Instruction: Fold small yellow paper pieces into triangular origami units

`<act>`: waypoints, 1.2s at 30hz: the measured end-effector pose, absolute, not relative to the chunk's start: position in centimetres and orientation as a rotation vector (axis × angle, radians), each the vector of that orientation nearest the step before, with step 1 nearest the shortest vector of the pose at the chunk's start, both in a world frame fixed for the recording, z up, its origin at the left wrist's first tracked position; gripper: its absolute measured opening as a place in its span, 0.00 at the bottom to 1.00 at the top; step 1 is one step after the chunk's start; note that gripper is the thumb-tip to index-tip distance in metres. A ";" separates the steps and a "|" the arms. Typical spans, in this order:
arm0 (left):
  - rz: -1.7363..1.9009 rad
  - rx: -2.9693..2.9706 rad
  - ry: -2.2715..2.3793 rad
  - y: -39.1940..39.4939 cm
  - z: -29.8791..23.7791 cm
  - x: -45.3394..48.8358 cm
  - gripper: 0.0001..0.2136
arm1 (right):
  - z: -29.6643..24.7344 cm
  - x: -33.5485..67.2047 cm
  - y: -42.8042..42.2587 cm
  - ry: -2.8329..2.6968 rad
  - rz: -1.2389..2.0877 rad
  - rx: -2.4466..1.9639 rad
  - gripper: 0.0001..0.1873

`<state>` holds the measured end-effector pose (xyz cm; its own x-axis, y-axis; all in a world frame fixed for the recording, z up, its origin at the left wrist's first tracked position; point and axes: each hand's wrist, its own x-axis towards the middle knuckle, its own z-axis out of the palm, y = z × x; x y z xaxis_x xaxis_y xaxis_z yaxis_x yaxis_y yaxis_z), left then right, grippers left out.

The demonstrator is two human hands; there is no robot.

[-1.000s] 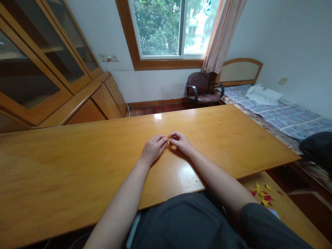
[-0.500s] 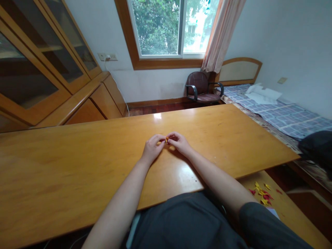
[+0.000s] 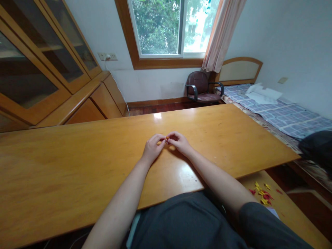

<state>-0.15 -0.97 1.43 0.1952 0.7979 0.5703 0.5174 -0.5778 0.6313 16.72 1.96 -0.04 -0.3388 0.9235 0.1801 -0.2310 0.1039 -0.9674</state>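
Observation:
Over the middle of the wooden table (image 3: 77, 166), my two hands meet at the fingertips. My left hand (image 3: 153, 147) is closed in a pinch on a small folded piece of yellow paper (image 3: 167, 138). From the other side my right hand (image 3: 179, 142) pinches the same paper between thumb and fingers. Most of the paper is hidden by the fingertips, so its exact shape cannot be made out. Both forearms rest near or on the tabletop.
Several small yellow and red folded paper pieces (image 3: 263, 194) lie on a lower wooden surface (image 3: 293, 211) at the right. Beyond the table stand a brown armchair (image 3: 198, 88), a bed (image 3: 285, 112) and a glass-fronted cabinet (image 3: 75, 77). A black bag (image 3: 317, 148) sits at the right edge.
My hands stay in nearly the same place. Less of the yellow paper shows between the fingertips now; its visible part has turned slightly.

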 end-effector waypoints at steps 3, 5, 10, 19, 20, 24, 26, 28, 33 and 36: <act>1.361 2.020 1.279 -0.9 1.4 0.0 0.07 | -0.3 16.6 2.0 -1.391 1.422 -0.744 0.16; 1.378 1.918 1.290 -0.8 1.1 0.1 0.08 | -0.5 16.5 2.1 -1.408 1.403 -0.745 0.15; 1.401 1.694 1.309 -0.5 0.3 0.1 0.09 | -0.5 16.5 1.9 -1.415 1.369 -0.754 0.14; 1.402 1.565 1.269 -0.3 0.3 0.1 0.09 | -0.1 16.6 1.6 -1.397 1.386 -0.762 0.13; 1.398 1.563 1.271 -0.3 0.3 0.1 0.09 | -0.2 16.6 1.6 -1.399 1.384 -0.766 0.13; 1.390 1.541 1.282 -0.1 0.2 0.1 0.07 | -0.3 16.6 1.6 -1.419 1.377 -0.754 0.11; 1.394 1.516 1.274 0.0 0.1 0.2 0.07 | -0.4 16.6 1.7 -1.422 1.372 -0.740 0.10; 1.397 1.489 1.253 0.1 0.1 0.2 0.08 | -0.4 16.6 1.7 -1.418 1.369 -0.734 0.09; 1.392 1.408 1.188 0.2 0.1 0.2 0.09 | -0.4 16.7 1.7 -1.434 1.352 -0.750 0.09; 1.376 1.373 1.163 0.2 -0.1 0.2 0.10 | -0.3 16.7 1.7 -1.463 1.324 -0.763 0.08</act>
